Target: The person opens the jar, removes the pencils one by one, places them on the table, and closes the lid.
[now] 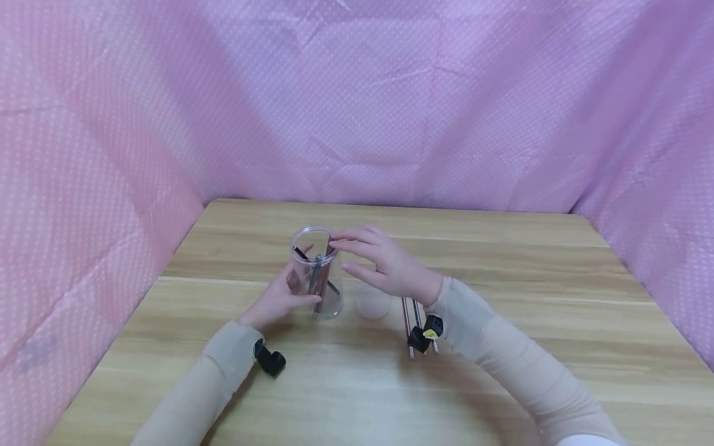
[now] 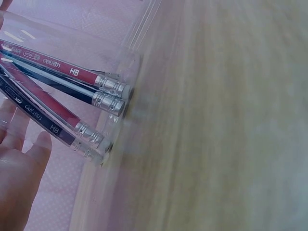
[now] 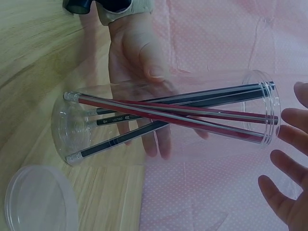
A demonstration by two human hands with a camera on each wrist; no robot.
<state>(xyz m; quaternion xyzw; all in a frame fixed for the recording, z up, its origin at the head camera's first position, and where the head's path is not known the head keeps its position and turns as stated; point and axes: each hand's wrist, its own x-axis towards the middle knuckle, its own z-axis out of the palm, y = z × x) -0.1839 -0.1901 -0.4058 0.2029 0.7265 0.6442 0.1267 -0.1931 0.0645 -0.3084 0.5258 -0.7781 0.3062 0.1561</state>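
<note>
Several slender pencils (image 3: 202, 111), red and black with metal ferrules (image 3: 71, 96), leaning crosswise inside clear plastic cylinder (image 3: 61, 122). Left hand (image 1: 279, 300): grip clamped around smooth curved wall. Right hand (image 1: 385, 260): grip apart, fingers spread just beside ringed rim, contact unclear. Translucent round lid (image 1: 373, 302) flat on wood-grained surface (image 1: 357, 396), right of cylinder, near loose pencils (image 1: 407, 322). Dotted pink fabric backdrop (image 1: 357, 105), creased.
</note>
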